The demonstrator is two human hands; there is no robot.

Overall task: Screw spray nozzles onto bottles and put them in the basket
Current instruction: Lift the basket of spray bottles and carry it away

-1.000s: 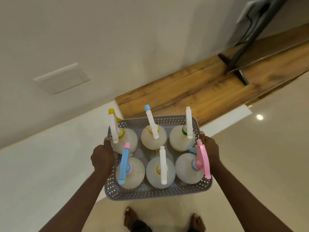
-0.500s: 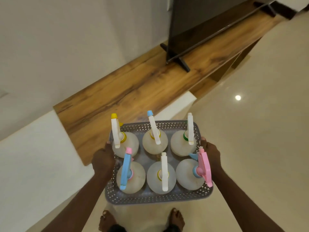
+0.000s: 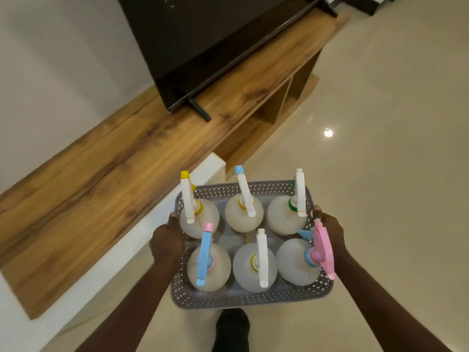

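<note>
Grey perforated plastic, the basket point(image 3: 250, 299) hangs in the air above the floor point(image 3: 380, 174), held at its two short sides; six bottles stand in it in two rows of three, each already wearing a nozzle; the far row carries a yellow-tipped nozzle point(image 3: 187, 199), a blue-tipped nozzle point(image 3: 245, 193) and a plain white nozzle point(image 3: 300, 193) on a green collar; the near row has a blue nozzle point(image 3: 205, 255), a white nozzle point(image 3: 262, 259) and a pink nozzle point(image 3: 321, 252); the left hand point(image 3: 166, 243) grips the left rim, its fingers curled round the edge with the thumb up on top; the right hand point(image 3: 330, 229) grips the right rim, partly hidden behind the pink nozzle, so I cannot tell how its fingers lie beyond the thumb at the rim; compared with a second ago the grip and the bottles look the same, but the view has swung: the wooden tabletop point(image 3: 114, 168) now runs closer on the left and the dark screen point(image 3: 215, 41) fills the top; by my reading the screwing and loading are finished and the full basket is being carried, with only setting it down left; a dark foot point(image 3: 232, 329) shows below the basket
</note>
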